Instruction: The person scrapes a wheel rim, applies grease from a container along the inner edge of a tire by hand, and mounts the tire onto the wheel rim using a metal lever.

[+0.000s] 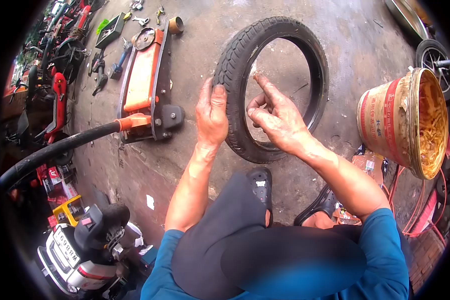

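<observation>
A black motorcycle tyre [317, 75] stands on the floor in front of me, with no wheel inside it. My left hand [212, 112] lies along the tread on its left side, fingers straight and thumb up, not wrapped round it. Across the tyre's opening reaches my right hand [280, 115], index finger stretched out and the other fingers partly curled. Its index fingertip has a brownish smear and is near the inner edge of the left sidewall; whether it touches is unclear. Nothing shows in either hand.
An orange floor jack [144, 82] with a long black handle [60, 150] lies left. A tipped bucket [385, 117] coated inside with yellowish paste is at right, above red hoses [392, 190]. Tools, a scooter [80, 255] and a small wheel [437, 65] surround the area.
</observation>
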A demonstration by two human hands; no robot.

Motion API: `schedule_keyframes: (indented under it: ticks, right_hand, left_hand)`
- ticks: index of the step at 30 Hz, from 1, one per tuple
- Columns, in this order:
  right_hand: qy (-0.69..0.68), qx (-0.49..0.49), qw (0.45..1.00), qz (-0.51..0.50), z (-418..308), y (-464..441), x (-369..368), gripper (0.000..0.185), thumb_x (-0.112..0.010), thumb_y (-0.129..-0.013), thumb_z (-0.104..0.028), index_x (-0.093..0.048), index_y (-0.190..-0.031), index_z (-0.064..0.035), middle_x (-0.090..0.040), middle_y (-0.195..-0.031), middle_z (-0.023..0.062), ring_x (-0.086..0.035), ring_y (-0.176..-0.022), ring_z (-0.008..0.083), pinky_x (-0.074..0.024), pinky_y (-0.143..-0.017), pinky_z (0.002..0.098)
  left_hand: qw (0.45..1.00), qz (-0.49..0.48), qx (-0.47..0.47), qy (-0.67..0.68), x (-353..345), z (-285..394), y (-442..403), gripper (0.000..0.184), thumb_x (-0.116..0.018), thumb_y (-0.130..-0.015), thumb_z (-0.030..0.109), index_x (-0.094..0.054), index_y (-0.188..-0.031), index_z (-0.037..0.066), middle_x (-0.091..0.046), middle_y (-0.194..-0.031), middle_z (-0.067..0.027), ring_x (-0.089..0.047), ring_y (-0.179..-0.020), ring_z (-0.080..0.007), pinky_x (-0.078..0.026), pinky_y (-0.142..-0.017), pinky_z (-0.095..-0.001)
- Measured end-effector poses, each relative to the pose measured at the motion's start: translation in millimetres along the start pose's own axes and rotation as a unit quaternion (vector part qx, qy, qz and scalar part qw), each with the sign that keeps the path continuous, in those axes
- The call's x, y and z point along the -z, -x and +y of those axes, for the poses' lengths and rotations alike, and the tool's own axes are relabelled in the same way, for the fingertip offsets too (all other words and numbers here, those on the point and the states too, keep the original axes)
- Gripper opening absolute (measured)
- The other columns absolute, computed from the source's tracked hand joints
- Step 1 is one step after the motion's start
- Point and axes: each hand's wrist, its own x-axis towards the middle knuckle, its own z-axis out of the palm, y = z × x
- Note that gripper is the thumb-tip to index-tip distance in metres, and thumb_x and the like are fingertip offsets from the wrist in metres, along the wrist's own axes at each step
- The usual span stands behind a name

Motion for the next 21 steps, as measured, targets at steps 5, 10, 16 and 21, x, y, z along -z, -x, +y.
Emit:
schedule_keyframes:
  ticks: [5,10,16,21]
  right_hand:
    - [0.313,0.126,0.939,0.068,19,-1,-19,0.076,-0.058,-0.080,-0.011,-0.025,-0.146,0.0099,-0.062,-0.103,0.0227,-0.065,-0.087,0.0337,-0.0549,-0.073,0.0409]
    - [0.415,0.178,0.892,0.017,7,26,-23,0.074,-0.061,-0.077,-0.008,-0.034,-0.144,0.0084,-0.059,-0.099,0.0163,-0.063,-0.084,0.0292,-0.0554,-0.071,0.0415]
    - [0.463,0.192,0.862,0.082,14,-16,6,0.068,-0.055,-0.081,-0.004,-0.035,-0.146,0.0024,-0.058,-0.105,0.0174,-0.062,-0.092,0.0317,-0.0542,-0.076,0.0425]
    - [0.465,0.099,0.877,0.069,13,-42,45,0.067,-0.049,-0.085,-0.005,-0.030,-0.150,-0.0025,-0.056,-0.112,0.0237,-0.062,-0.099,0.0373,-0.0526,-0.085,0.0457]
  left_hand:
    - [1.000,-0.010,-0.018,0.021,-3,9,0,0.061,-0.049,-0.101,0.041,-0.047,-0.132,-0.012,-0.062,-0.118,-0.0236,-0.059,-0.111,-0.0283,-0.045,-0.095,-0.0361]
    - [0.999,0.002,-0.047,0.001,-4,11,0,0.058,-0.049,-0.101,0.039,-0.048,-0.131,-0.011,-0.064,-0.114,-0.0228,-0.061,-0.106,-0.0276,-0.046,-0.092,-0.0360]
    - [0.999,0.006,-0.037,0.001,-5,12,0,0.062,-0.050,-0.101,0.040,-0.046,-0.132,-0.013,-0.061,-0.121,-0.0260,-0.058,-0.115,-0.0319,-0.044,-0.097,-0.0379]
    - [0.999,-0.014,-0.031,-0.041,-1,5,4,0.066,-0.051,-0.100,0.041,-0.040,-0.138,-0.012,-0.058,-0.129,-0.0274,-0.056,-0.120,-0.0331,-0.042,-0.101,-0.0386]
